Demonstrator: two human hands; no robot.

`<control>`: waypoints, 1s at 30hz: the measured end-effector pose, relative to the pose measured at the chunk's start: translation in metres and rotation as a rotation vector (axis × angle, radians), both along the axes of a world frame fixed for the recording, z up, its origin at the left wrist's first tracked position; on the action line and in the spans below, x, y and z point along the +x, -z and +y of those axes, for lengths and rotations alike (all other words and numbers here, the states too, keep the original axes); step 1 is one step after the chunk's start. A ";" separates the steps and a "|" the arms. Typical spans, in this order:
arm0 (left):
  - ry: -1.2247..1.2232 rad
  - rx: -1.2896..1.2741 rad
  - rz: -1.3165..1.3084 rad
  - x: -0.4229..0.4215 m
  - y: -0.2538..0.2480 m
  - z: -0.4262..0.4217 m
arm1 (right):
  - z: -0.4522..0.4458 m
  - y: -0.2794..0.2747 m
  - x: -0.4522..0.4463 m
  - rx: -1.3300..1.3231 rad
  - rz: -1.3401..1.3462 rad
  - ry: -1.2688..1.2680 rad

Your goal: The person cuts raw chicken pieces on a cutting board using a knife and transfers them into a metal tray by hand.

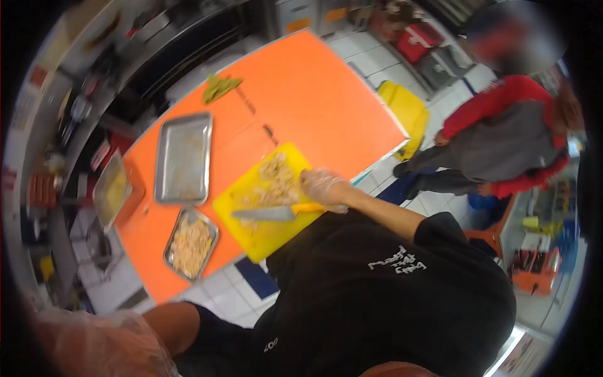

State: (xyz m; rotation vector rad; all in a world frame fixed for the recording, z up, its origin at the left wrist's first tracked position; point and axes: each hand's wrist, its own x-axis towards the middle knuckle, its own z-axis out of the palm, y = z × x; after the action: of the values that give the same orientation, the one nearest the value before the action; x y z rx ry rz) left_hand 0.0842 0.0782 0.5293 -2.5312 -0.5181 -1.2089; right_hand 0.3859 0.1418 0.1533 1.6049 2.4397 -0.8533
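A yellow cutting board (260,245) lies at the near edge of the orange table, covered in part with chopped pale meat (280,179). Across it rests a knife (267,213) with a broad blade and a yellow handle. My right hand (321,186), in a clear plastic glove, is at the board's edge beside the meat, its fingers curled in; what they hold, if anything, is hidden. The handle's end passes close under that glove. Raised near the camera at lower left, my left hand (103,342) is gloved too, blurred, with its fingers not distinct.
On the orange table (314,88) are a large metal tray (182,157), a small metal tray of chopped food (191,245), a plastic container (113,188) and a green cloth (220,88). A person in red and grey (502,132) stands right, near a yellow object (405,113).
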 end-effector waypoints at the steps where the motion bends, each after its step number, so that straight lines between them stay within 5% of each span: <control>1: 0.018 -0.012 0.053 0.005 -0.002 -0.001 | 0.002 0.024 0.009 0.069 -0.043 -0.092; 2: 0.010 -0.029 0.082 0.009 -0.003 -0.002 | -0.003 0.069 0.017 0.157 -0.089 -0.215; 5: -0.004 -0.070 0.166 0.013 -0.005 -0.003 | -0.025 0.042 0.002 -0.015 0.284 0.117; 7: -0.038 -0.042 0.213 0.017 -0.001 -0.004 | 0.002 0.021 0.003 -0.110 0.079 0.127; 10: -0.110 -0.016 0.237 0.018 0.009 -0.010 | 0.027 -0.002 -0.003 0.204 0.157 -0.124; 13: -0.154 -0.058 0.226 0.018 0.011 -0.015 | 0.024 0.052 -0.005 0.220 0.283 -0.017; 15: -0.174 -0.098 0.220 0.021 0.006 -0.021 | 0.022 0.085 -0.001 0.245 0.138 -0.246; 18: -0.187 -0.110 0.241 0.024 0.002 -0.020 | 0.030 0.002 -0.030 -0.099 -0.114 -0.355; 21: -0.183 -0.106 0.252 0.028 0.003 -0.017 | 0.016 0.026 -0.026 -0.101 -0.092 -0.425; 25: -0.167 -0.106 0.232 0.020 0.008 -0.014 | 0.009 0.048 -0.031 -0.325 -0.163 -0.198; 30: -0.169 -0.098 0.226 0.010 0.009 -0.019 | 0.005 0.064 -0.039 -0.276 -0.192 -0.338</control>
State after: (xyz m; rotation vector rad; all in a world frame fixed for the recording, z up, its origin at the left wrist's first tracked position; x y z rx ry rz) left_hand 0.0939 0.0588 0.5202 -2.5991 -0.7334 -0.8451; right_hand 0.3473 0.1463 0.0897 1.0864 2.2496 -0.8836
